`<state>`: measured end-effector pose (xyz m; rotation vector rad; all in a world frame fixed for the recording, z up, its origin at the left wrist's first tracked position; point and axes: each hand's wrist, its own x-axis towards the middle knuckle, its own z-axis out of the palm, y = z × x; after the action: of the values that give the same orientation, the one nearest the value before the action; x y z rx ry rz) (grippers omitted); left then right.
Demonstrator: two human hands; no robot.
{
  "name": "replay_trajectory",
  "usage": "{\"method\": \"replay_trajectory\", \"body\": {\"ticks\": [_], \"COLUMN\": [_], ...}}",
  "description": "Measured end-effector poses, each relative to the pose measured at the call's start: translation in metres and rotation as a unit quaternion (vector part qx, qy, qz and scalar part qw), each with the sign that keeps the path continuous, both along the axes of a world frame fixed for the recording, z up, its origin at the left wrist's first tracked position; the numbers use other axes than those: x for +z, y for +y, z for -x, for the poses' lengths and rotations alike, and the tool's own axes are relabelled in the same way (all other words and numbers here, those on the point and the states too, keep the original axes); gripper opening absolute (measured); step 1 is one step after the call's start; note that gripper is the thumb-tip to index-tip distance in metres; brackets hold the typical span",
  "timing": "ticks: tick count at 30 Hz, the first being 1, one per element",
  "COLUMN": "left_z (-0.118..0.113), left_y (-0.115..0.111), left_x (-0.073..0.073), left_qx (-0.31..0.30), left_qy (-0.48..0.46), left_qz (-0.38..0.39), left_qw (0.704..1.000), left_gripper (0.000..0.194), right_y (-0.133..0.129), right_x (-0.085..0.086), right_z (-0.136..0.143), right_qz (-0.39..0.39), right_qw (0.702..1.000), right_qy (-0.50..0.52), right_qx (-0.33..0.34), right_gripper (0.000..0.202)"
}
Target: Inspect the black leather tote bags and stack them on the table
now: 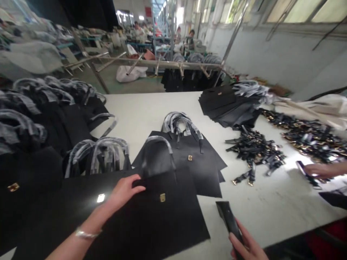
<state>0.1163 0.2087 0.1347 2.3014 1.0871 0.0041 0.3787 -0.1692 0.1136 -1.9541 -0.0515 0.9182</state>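
My left hand (124,192), with a silver bracelet at the wrist, pinches the upper edge of a black bag panel (162,224) that has a gold clasp (162,197) and a plastic-wrapped handle. Lower right, my right hand (245,243) is wrapped round a black handheld tool (229,218), held over the white table beside the panel's right edge. Another panel with a bright clasp (101,198) lies under my left forearm. Behind the held panel, more black panels (203,155) with wrapped handles lie stacked.
Panels with wrapped handles (65,119) crowd the left. Black straps with gold buckles (255,148) are heaped on the white table (151,104), right of centre. Another person's hand (322,170) holds a dark object at the right. A metal rack (151,63) stands beyond.
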Motion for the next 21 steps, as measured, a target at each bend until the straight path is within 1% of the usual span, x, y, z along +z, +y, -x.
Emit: {"method": "replay_trajectory", "body": {"ticks": [2, 3, 4, 5, 6, 7, 8, 9, 10, 11, 12, 13, 14, 15, 16, 17, 18, 19, 20, 21], "left_z": [0.049, 0.070, 0.085, 0.094, 0.094, 0.086, 0.068, 0.043, 0.012, -0.023, -0.061, -0.098, -0.134, -0.167, -0.196, -0.221, -0.243, -0.260, -0.275, -0.286], "left_y": [0.031, 0.046, 0.059, 0.067, 0.071, 0.068, 0.060, 0.044, 0.024, 0.000, -0.025, -0.051, -0.076, -0.098, -0.117, -0.132, -0.143, -0.150, -0.155, -0.157], "left_x": [0.011, 0.016, 0.019, 0.020, 0.019, 0.015, 0.009, 0.000, -0.010, -0.021, -0.033, -0.045, -0.055, -0.064, -0.072, -0.078, -0.083, -0.087, -0.090, -0.093], "left_qx": [0.047, 0.085, 0.123, 0.158, 0.182, 0.185, 0.170, 0.128, 0.065, 0.007, -0.054, -0.122, -0.190, -0.265, -0.341, -0.417, -0.479, -0.523, -0.554, -0.573], "left_qy": [0.065, 0.121, 0.179, 0.217, 0.234, 0.220, 0.178, 0.112, 0.028, -0.047, -0.103, -0.138, -0.164, -0.176, -0.181, -0.176, -0.168, -0.159, -0.152, -0.147], "left_qz": [-0.051, -0.089, -0.137, -0.197, -0.252, -0.293, -0.317, -0.314, -0.279, -0.236, -0.195, -0.160, -0.145, -0.144, -0.163, -0.199, -0.239, -0.272, -0.298, -0.314], "left_qw": [0.995, 0.985, 0.967, 0.943, 0.921, 0.912, 0.916, 0.934, 0.958, 0.970, 0.974, 0.970, 0.957, 0.937, 0.908, 0.869, 0.828, 0.792, 0.763, 0.742], "left_gripper": [0.038, 0.040, 0.041, 0.042, 0.044, 0.044, 0.043, 0.040, 0.035, 0.031, 0.026, 0.024, 0.022, 0.022, 0.021, 0.021, 0.021, 0.019, 0.019, 0.018], "right_y": [0.000, 0.001, 0.001, 0.002, 0.004, 0.006, 0.009, 0.011, 0.013, 0.014, 0.014, 0.014, 0.012, 0.010, 0.006, 0.002, -0.003, -0.008, -0.013, -0.018], "right_x": [-0.002, -0.003, -0.003, -0.003, -0.002, -0.001, 0.000, 0.001, 0.002, 0.004, 0.005, 0.007, 0.009, 0.010, 0.012, 0.013, 0.013, 0.013, 0.011, 0.008], "right_z": [-0.003, -0.004, -0.006, -0.009, -0.012, -0.016, -0.019, -0.023, -0.026, -0.029, -0.031, -0.032, -0.033, -0.033, -0.032, -0.031, -0.030, -0.028, -0.027, -0.024], "right_qz": [-0.008, -0.016, -0.023, -0.026, -0.026, -0.022, -0.016, -0.010, -0.008, -0.009, -0.013, -0.018, -0.021, -0.025, -0.033, -0.043, -0.052, -0.056, -0.055, -0.048], "right_qw": [1.000, 1.000, 0.999, 0.999, 0.999, 0.999, 0.999, 0.999, 0.999, 0.999, 0.999, 0.999, 0.999, 0.999, 0.998, 0.996, 0.995, 0.994, 0.993, 0.993], "right_qy": [0.015, 0.016, 0.024, 0.034, 0.042, 0.046, 0.047, 0.044, 0.042, 0.040, 0.039, 0.037, 0.035, 0.034, 0.036, 0.041, 0.048, 0.060, 0.069, 0.067], "right_qx": [-0.014, -0.019, -0.017, -0.016, -0.015, -0.016, -0.016, -0.016, -0.014, -0.013, -0.013, -0.017, -0.024, -0.034, -0.046, -0.059, -0.070, -0.073, -0.077, -0.086], "right_gripper": [0.081, 0.078, 0.074, 0.072, 0.071, 0.070, 0.070, 0.070, 0.070, 0.071, 0.072, 0.072, 0.073, 0.074, 0.075, 0.077, 0.079, 0.083, 0.087, 0.090]}}
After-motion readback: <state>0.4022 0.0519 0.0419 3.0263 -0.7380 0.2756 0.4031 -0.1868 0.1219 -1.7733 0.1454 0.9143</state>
